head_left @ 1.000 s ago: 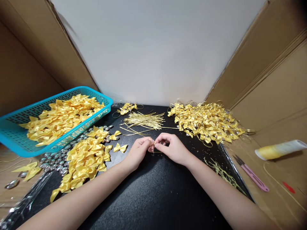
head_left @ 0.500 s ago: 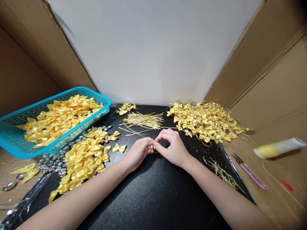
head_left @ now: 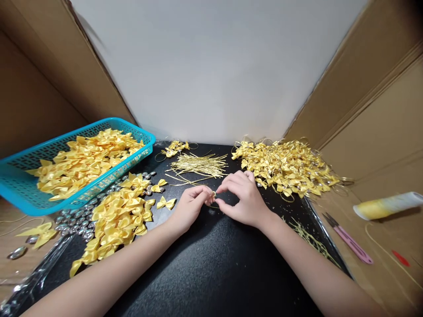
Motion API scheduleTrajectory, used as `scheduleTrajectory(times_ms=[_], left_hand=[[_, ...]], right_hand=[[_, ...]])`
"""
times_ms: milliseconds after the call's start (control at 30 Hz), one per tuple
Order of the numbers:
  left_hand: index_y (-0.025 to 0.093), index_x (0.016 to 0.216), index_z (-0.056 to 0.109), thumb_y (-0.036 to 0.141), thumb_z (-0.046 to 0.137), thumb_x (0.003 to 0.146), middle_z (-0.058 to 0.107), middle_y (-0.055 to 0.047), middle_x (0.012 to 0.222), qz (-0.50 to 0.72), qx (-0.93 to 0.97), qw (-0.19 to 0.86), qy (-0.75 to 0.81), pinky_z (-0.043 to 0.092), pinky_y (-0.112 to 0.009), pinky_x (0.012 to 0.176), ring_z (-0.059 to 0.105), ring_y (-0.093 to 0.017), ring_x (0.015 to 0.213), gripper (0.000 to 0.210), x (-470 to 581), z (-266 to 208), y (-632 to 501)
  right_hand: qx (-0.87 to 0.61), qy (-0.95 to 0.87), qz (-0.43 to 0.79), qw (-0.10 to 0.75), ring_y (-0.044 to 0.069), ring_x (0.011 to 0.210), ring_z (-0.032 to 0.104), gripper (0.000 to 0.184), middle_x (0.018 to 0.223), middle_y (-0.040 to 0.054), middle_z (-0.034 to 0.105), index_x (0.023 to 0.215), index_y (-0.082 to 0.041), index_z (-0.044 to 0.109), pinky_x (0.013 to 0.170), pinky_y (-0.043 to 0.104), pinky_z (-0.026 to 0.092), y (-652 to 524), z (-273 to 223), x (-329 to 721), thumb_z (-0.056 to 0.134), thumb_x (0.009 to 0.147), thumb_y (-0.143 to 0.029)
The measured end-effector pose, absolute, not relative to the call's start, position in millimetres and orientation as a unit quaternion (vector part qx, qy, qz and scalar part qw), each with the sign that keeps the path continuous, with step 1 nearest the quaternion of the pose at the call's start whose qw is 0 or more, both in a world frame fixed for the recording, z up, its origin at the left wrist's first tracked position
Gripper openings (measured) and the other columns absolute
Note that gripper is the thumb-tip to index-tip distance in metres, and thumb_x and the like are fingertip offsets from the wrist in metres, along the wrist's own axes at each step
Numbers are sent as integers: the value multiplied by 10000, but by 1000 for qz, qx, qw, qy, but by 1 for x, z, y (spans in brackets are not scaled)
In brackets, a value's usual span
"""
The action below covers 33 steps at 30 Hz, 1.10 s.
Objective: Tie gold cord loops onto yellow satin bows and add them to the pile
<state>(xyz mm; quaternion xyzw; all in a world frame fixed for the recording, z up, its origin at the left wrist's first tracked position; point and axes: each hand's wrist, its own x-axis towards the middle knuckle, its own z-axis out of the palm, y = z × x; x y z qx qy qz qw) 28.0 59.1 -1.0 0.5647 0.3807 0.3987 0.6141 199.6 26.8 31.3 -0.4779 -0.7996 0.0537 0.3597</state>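
Observation:
My left hand (head_left: 193,204) is closed in a pinch over the middle of the black work surface. A small bit of gold cord (head_left: 214,194) sticks out from its fingertips; what else lies within the fingers is hidden. Right beside it, my right hand (head_left: 243,198) has thumb and forefinger a little apart, close to the cord. Left of my hands lies a yellow satin bow (head_left: 166,203), with another bow (head_left: 159,186) just behind it. A bundle of cut gold cords (head_left: 200,165) rests beyond my hands.
At left stand a blue basket (head_left: 145,152) of yellow bows, a loose bow pile (head_left: 115,215) and silvery beads (head_left: 76,222). Finished-looking bows with cord loops (head_left: 287,169) are heaped at right, near cord scraps (head_left: 312,241), pink-handled snips (head_left: 352,242) and a spool (head_left: 388,205).
My right thumb and forefinger have parted from their pinch, and the right hand has shifted slightly right. My left hand keeps its pinch. The whole view has moved slightly.

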Motion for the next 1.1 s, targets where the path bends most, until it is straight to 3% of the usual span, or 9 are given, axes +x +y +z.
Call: scheduleTrajectory(times_ms=[400, 567, 800, 967, 1100], left_hand=[[170, 568, 543, 289, 517, 826, 547, 21, 596, 377, 668, 521, 374, 409, -234, 618, 489, -117, 599, 286, 26, 9, 56], [172, 552, 537, 285, 522, 803, 538, 24, 580, 378, 658, 533, 375, 410, -235, 612, 482, -116, 588, 275, 27, 10, 57], [177, 567, 555, 302, 508, 796, 567, 13, 591, 381, 642, 546, 379, 422, -247, 617, 499, -125, 595, 265, 27, 8, 59], [178, 556, 549, 287, 502, 780, 572, 11, 591, 381, 638, 547, 384, 424, -248, 619, 502, -125, 594, 253, 27, 5, 60], [176, 546, 547, 282, 507, 774, 567, 12, 585, 380, 636, 549, 387, 425, -247, 623, 505, -125, 598, 255, 27, 5, 60]], right_hand=[[-394, -864, -79, 305, 171, 805, 528, 199, 851, -8, 709, 869, -259, 683, 848, 399, 243, 27, 27, 209, 499, 943, -242], [-410, -854, -39, 318, 169, 794, 528, 199, 834, -8, 699, 828, -263, 682, 843, 396, 251, 27, 28, 209, 515, 935, -265], [-445, -798, 74, 401, 181, 804, 557, 124, 826, 6, 667, 758, -244, 664, 791, 369, 319, 31, 32, 208, 609, 869, -257], [-463, -784, 108, 398, 202, 872, 568, 52, 892, 21, 673, 841, -243, 655, 819, 371, 346, 32, 31, 210, 649, 822, -291], [-424, -833, 55, 350, 194, 883, 553, 104, 917, 4, 688, 871, -255, 679, 836, 382, 295, 30, 29, 210, 691, 809, -337]])
